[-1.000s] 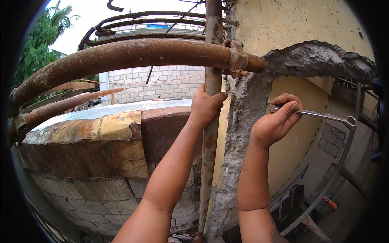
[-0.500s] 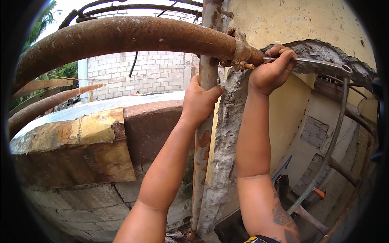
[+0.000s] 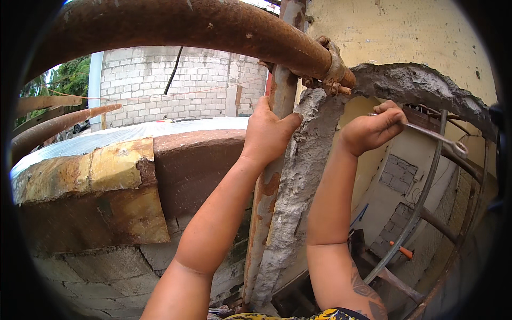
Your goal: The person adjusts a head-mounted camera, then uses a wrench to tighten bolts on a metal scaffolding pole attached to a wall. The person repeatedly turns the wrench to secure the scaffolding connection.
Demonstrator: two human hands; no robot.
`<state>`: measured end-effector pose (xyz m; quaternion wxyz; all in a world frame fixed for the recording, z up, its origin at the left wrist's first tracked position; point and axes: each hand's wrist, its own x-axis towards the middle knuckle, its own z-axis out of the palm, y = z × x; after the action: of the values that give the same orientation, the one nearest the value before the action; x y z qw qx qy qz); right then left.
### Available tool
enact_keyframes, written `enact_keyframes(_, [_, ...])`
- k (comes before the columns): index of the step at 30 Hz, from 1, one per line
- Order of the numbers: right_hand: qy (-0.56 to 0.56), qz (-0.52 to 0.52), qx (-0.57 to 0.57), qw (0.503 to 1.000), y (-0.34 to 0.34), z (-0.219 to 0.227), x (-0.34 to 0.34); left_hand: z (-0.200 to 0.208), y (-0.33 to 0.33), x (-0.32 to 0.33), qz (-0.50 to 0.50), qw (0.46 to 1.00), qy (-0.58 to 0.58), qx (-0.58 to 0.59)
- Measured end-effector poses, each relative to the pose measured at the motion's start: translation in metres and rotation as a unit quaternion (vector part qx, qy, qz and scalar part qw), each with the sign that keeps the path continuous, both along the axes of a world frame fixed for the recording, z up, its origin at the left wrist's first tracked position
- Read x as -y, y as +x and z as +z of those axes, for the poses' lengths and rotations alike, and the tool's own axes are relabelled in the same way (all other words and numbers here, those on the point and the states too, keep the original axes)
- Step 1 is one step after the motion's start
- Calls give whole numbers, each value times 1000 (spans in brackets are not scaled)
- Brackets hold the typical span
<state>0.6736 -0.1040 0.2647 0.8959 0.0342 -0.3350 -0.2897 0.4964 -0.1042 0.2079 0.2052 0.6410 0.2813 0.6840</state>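
Observation:
My left hand [image 3: 271,130] is wrapped round a rusty upright scaffold pipe [image 3: 271,186], just below where a thick horizontal pipe [image 3: 224,28] crosses it. My right hand [image 3: 375,128] is closed on a shiny combination wrench [image 3: 434,134]. The wrench's ring end points to the right and its other end shows only slightly past my fingers. Above and left of that hand sits a rusty scaffold clamp [image 3: 332,64] with a protruding bolt [image 3: 344,90]. Wrench and clamp are apart.
A broken concrete edge [image 3: 426,85] juts from the yellow wall [image 3: 405,32] above my right hand. Curved metal bars [image 3: 426,205] rise at the right. On the left stands a block wall [image 3: 112,266] capped with rusty sheet metal [image 3: 101,170]. Another pipe [image 3: 69,128] lies beyond it.
My right hand has come down from beside the clamp, taking the wrench with it, away from the bolt. The left hand keeps its hold on the upright pipe. The view has shifted slightly.

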Motion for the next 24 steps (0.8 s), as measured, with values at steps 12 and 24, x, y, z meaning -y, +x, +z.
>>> enact_keyframes(12, [33,58,-29,997,-28,72,-8,2,1,6,-4,1000,4,-14])
enact_keyframes(24, [-160,228,218,935,-48,-126,52,-1,-2,0,-57,998,1,-6])
